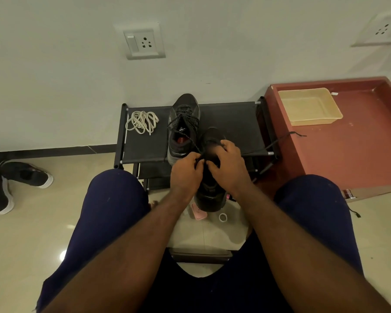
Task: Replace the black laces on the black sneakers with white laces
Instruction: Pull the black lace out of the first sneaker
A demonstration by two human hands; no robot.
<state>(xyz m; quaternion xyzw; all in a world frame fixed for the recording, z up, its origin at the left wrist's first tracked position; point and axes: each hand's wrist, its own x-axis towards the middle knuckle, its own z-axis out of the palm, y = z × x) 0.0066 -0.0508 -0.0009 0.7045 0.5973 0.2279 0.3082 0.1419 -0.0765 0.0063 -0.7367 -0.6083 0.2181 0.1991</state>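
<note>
The rack (230, 123) has a matt black cloth top on black tubes with silvery metal ends. On its left end the white laces (141, 122) look like flat woven cloth. The sneaker on the rack (183, 118) shows a matt knitted upper; the held sneaker (209, 199) just before the rack looks smoother, faintly shiny (its black lace (295, 133) is a speckled woven cord). Right of the rack, a scuffed matt red-brown cabinet (348, 159) bears a smooth beige plastic tray (314, 121). The floor tiles (32, 240) under the rack are glossy.

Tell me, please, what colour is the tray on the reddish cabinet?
The tray is pale yellowish beige, seen best in the head view.
</note>
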